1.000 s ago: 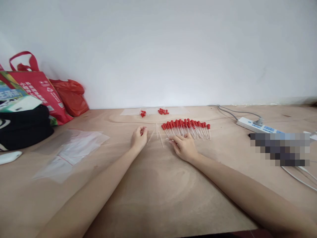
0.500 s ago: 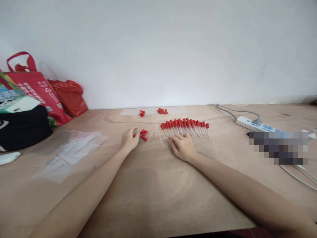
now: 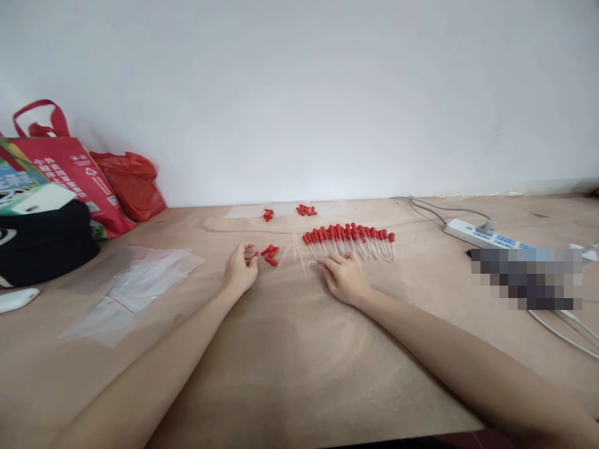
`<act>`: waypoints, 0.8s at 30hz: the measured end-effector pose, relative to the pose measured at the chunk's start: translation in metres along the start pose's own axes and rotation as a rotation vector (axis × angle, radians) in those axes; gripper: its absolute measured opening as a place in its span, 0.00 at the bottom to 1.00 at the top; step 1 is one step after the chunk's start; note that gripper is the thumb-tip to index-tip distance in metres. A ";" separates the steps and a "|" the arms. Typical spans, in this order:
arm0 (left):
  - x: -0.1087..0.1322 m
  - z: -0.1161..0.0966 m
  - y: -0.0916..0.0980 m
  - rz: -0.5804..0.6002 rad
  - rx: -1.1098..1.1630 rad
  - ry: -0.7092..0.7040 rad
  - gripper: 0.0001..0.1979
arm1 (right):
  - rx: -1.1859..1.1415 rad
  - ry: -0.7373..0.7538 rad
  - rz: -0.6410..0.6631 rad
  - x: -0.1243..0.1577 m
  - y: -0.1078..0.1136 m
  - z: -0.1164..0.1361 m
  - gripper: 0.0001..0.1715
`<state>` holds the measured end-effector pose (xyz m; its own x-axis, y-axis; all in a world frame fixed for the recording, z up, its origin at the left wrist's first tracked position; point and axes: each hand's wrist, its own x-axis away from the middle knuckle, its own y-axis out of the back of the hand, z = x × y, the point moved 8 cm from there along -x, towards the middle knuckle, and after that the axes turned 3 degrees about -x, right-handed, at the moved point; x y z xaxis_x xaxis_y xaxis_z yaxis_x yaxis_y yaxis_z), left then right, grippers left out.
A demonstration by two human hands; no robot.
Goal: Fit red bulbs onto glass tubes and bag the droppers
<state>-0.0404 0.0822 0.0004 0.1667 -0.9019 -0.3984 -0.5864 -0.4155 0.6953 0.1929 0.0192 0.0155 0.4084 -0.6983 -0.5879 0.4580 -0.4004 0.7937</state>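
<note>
My left hand rests on the wooden table with its fingers curled around a small red rubber cap. A few loose red caps lie just right of it. Bare clear glass tubes lie between my hands. My right hand lies beside them, fingers pinched on one clear glass tube at its left tip. Behind it runs a row of several assembled droppers with red caps.
More red caps lie on clear plastic near the wall. Clear plastic bags lie at left, with a black bag, a red tote and a red plastic bag. A white power strip with cables sits at right.
My left hand moved left and let several red caps drop onto the table, then curled shut on one. The right hand has barely moved.
</note>
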 end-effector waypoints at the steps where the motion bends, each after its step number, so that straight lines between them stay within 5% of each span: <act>1: 0.000 0.002 0.005 -0.043 0.009 0.019 0.15 | -0.002 0.002 -0.006 0.000 0.000 0.000 0.14; 5: 0.013 -0.010 0.026 -0.161 0.019 -0.006 0.16 | -0.005 -0.004 -0.055 0.001 0.002 -0.003 0.15; 14: 0.067 -0.085 0.004 0.172 0.025 -0.489 0.08 | -0.213 0.077 0.012 0.002 -0.004 0.012 0.15; 18: 0.073 -0.094 -0.001 0.212 -0.035 -0.584 0.08 | -0.297 0.138 0.036 0.002 -0.004 0.021 0.14; 24: 0.071 -0.091 -0.003 0.251 -0.072 -0.515 0.08 | -0.285 0.185 0.076 0.003 -0.003 0.026 0.14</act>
<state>0.0449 0.0088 0.0246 -0.3888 -0.8078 -0.4431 -0.4999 -0.2191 0.8379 0.1721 0.0027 0.0157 0.5742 -0.5901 -0.5675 0.6118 -0.1514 0.7764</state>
